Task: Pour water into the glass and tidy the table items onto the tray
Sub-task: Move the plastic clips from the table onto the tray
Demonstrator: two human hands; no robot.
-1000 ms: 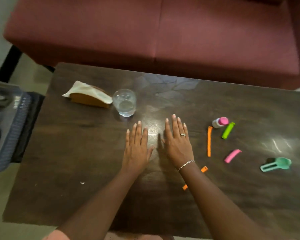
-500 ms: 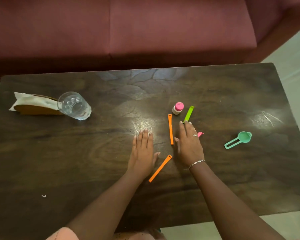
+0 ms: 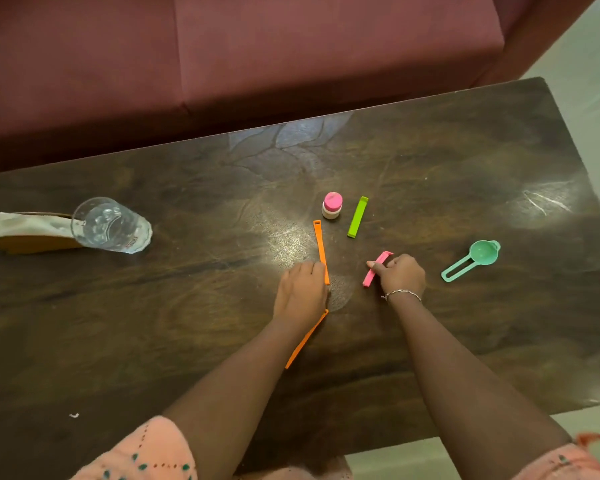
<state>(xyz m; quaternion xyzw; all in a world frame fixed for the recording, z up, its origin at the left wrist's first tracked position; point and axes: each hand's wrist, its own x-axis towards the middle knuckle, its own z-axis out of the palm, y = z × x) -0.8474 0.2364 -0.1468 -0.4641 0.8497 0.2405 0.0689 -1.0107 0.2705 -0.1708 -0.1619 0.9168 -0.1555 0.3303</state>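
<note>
The clear glass (image 3: pixel 111 225) stands at the table's left with a little water in it. My left hand (image 3: pixel 300 296) has its fingers curled at the lower end of an orange clip (image 3: pixel 320 245). A second orange clip (image 3: pixel 305 341) lies partly under that wrist. My right hand (image 3: pixel 400 275) pinches a pink clip (image 3: pixel 374 268) between thumb and fingers. A small pink-capped bottle (image 3: pixel 332 205) and a green clip (image 3: pixel 358 216) lie just beyond the hands. At the right lies a teal scoop (image 3: pixel 471 259). No tray or water container is in view.
A napkin holder (image 3: pixel 21 233) with white tissue sits behind the glass at the far left. The dark wooden table (image 3: pixel 187 306) ends at the right near a pale floor. A maroon sofa (image 3: pixel 257 57) runs along the far side.
Both hands were flat on the table; now their fingers are curled. The right hand has taken hold of the pink clip, and the left has closed at the orange clip. The view shifted right.
</note>
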